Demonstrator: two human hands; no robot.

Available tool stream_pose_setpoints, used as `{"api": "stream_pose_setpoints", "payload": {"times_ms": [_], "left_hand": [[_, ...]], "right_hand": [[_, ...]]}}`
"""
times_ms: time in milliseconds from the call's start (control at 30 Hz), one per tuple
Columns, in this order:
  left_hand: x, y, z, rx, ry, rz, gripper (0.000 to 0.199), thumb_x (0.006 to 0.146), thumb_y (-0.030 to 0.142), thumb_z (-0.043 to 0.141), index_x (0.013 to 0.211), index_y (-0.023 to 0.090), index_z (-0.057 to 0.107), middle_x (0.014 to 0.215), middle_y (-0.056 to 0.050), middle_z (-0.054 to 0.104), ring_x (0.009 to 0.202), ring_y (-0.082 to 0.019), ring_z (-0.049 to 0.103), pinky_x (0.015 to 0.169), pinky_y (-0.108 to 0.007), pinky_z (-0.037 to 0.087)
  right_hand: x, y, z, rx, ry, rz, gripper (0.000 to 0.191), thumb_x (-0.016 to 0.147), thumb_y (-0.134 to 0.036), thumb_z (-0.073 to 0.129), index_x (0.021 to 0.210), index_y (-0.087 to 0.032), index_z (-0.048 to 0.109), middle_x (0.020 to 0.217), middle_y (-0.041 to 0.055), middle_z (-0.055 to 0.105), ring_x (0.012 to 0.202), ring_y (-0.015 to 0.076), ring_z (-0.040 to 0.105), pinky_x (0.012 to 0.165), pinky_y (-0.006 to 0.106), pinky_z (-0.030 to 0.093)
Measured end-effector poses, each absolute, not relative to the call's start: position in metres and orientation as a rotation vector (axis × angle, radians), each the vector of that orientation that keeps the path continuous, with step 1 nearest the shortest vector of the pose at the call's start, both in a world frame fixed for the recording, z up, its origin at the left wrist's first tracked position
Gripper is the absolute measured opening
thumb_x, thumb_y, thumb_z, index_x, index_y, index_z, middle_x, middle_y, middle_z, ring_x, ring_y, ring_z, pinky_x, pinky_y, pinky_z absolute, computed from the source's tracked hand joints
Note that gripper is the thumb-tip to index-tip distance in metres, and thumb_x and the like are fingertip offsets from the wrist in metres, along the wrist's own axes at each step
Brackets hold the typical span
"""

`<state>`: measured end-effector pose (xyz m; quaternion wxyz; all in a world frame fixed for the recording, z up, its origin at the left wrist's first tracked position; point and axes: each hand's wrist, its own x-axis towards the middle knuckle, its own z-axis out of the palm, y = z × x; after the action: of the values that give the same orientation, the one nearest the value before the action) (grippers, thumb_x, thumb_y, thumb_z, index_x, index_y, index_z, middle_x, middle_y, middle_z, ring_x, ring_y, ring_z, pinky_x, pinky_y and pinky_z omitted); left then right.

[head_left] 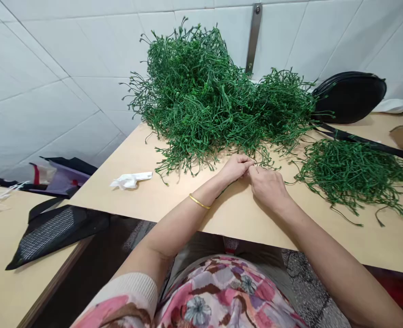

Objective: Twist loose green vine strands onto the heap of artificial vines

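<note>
Your left hand and right hand meet fingertip to fingertip, pinching one green sprig at the big pile's edge, steadied on the table.

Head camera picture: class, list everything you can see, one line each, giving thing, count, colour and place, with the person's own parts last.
Large sprig pile: one, green, table back, against wall.
Small sprig pile: one, green, table right.
Table: one, light wood, centre.
Crumpled wrapper: one, white, table left.
Black bag: one, black, back right.
Mesh sheet: one, black, side table left.
Bangle: one, gold, left wrist.
Left hand: pinching a green sprig.
Right hand: pinching the same sprig.
</note>
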<state>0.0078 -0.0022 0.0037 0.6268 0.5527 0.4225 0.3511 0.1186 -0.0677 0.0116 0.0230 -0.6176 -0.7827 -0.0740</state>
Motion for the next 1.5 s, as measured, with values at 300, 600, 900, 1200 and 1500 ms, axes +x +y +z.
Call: {"api": "stream_pose_setpoints", "payload": {"times_ms": [300, 600, 900, 1200, 1500], "left_hand": [[-0.004, -0.004, 0.009, 0.878, 0.635, 0.730, 0.035, 0.077, 0.032, 0.063, 0.064, 0.019, 0.034, 0.040, 0.012, 0.022, 0.030, -0.002, 0.020, 0.032, -0.013, 0.012], [-0.002, -0.025, 0.012, 0.928, 0.444, 0.626, 0.033, 0.075, 0.040, 0.063, 0.069, 0.020, 0.038, 0.042, 0.012, 0.020, 0.032, -0.003, 0.017, 0.032, -0.014, 0.013], [-0.008, -0.015, 0.016, 1.466, 0.752, 0.640, 0.042, 0.074, 0.051, 0.061, 0.059, 0.012, 0.054, 0.044, 0.006, 0.032, 0.040, -0.002, 0.023, 0.043, -0.023, 0.010], [-0.001, -0.039, 0.028, 1.045, 0.336, 0.583, 0.049, 0.076, 0.051, 0.058, 0.051, 0.016, 0.034, 0.042, 0.008, 0.019, 0.035, -0.002, 0.019, 0.039, -0.018, 0.012], [-0.010, -0.042, 0.042, 0.829, 0.335, 0.628, 0.056, 0.083, 0.052, 0.050, 0.047, 0.016, 0.026, 0.045, 0.006, 0.016, 0.036, -0.002, 0.018, 0.035, -0.017, 0.013]], "right_hand": [[0.138, -0.047, 0.008, -1.072, -1.873, 0.934, 0.034, 0.090, -0.044, 0.039, 0.068, -0.019, 0.045, 0.058, -0.0027, 0.040, 0.053, 0.0101, 0.036, 0.052, 0.024, 0.030], [0.158, -0.058, 0.021, -0.829, -1.627, 1.566, 0.043, 0.079, -0.057, 0.056, 0.066, -0.017, 0.050, 0.052, -0.0072, 0.029, 0.044, 0.0045, 0.017, 0.042, 0.022, 0.013], [0.162, -0.052, 0.019, -1.234, -1.997, 0.857, 0.031, 0.085, -0.040, 0.047, 0.065, -0.017, 0.053, 0.062, -0.0006, 0.048, 0.062, 0.0113, 0.042, 0.060, 0.025, 0.033], [0.147, -0.081, 0.028, -0.822, -1.251, 1.478, 0.038, 0.074, -0.051, 0.063, 0.061, -0.019, 0.048, 0.045, -0.0106, 0.016, 0.039, 0.0042, 0.012, 0.041, 0.022, 0.014], [0.130, -0.093, 0.056, -0.818, -1.197, 1.124, 0.043, 0.086, -0.053, 0.040, 0.061, -0.023, 0.020, 0.049, -0.0092, 0.003, 0.037, 0.0076, 0.004, 0.040, 0.026, 0.016]]}}
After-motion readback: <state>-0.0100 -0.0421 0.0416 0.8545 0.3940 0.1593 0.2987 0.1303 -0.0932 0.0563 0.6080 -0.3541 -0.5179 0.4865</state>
